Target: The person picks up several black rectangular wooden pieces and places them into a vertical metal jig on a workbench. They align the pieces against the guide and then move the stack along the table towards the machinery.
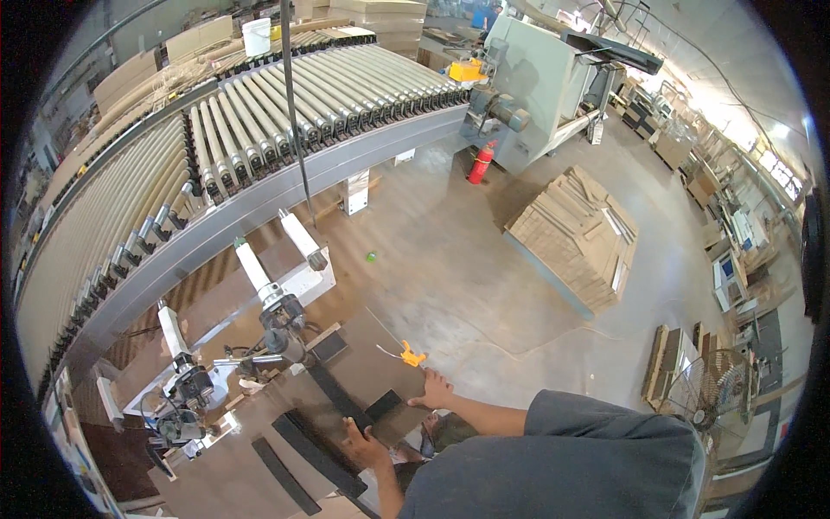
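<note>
A large dark brown panel lies flat in front of me, over a low feed table. My left hand grips its near edge, next to a long black strip lying across the board. My right hand holds the panel's right edge, fingers over the top. Just beyond my right hand, a small orange tool rests at the panel's corner, with a thin wire trailing from it. Small black pads sit on the board too.
White rollers on motor stands line the left side. A curved roller conveyor sweeps behind. On the concrete floor are a red fire extinguisher, a pallet of stacked boards, a grey machine and a wire fan.
</note>
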`<state>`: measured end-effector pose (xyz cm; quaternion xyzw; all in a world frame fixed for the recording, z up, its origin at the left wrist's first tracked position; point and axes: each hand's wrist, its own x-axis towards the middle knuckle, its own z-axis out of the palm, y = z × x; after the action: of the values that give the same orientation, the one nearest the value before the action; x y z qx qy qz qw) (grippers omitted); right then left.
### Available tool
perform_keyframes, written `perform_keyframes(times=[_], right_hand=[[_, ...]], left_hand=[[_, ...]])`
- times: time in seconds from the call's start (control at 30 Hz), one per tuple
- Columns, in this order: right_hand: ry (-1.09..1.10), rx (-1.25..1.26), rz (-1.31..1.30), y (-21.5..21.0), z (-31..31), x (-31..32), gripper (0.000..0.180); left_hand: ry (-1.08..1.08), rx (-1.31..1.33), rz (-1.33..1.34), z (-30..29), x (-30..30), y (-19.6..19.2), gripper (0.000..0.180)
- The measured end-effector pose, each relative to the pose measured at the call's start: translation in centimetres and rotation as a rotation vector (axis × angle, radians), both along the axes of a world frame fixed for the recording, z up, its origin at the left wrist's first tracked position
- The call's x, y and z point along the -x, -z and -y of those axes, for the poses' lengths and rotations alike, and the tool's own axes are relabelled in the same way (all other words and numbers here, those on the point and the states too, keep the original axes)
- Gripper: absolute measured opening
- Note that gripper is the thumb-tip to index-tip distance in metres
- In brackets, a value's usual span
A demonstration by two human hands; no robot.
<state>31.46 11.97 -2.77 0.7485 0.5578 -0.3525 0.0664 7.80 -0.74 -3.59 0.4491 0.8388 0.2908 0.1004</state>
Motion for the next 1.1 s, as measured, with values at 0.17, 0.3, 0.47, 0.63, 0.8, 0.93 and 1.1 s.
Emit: perform_keyframes(times=[0.17, 0.3, 0.47, 0.63, 0.8, 0.93, 1.1], right_hand=[[0.019, -0.04, -0.031, -0.5, -0.5, 0.0, 0.145], [0.005, 0.038, -0.024, -1.8, -1.5, 0.7, 0.146], [-0.007, -0.018, -0.035, -1.4, -1.9, 1.3, 0.143], [-0.037, 0.062, -0.032, -2.0, -2.9, 1.4, 0.14], [-0.006, 0.052, -0.036, -1.3, -2.5, 1.1, 0.139], [-0.017, 0.029, -0.034, -1.3, -1.5, 0.7, 0.139], [-0.013, 0.032, -0.066, -2.1, -0.6, 0.3, 0.141]], left_hand=[[0.034, -0.11, -0.078, -1.2, -0.2, -0.4, 0.067], [0.004, -0.033, 0.042, -1.1, 0.3, 0.0, 0.065], [0.013, -0.189, -0.011, -2.0, 0.7, -0.1, 0.063], [-0.024, 0.024, -0.035, -2.4, 0.9, 0.5, 0.066], [0.018, -0.008, -0.098, -2.3, 0.6, -0.2, 0.067], [0.008, 0.009, -0.08, -1.2, -0.3, -1.8, 0.063], [0.024, -0.02, -0.046, -0.1, -0.6, -3.3, 0.058]])
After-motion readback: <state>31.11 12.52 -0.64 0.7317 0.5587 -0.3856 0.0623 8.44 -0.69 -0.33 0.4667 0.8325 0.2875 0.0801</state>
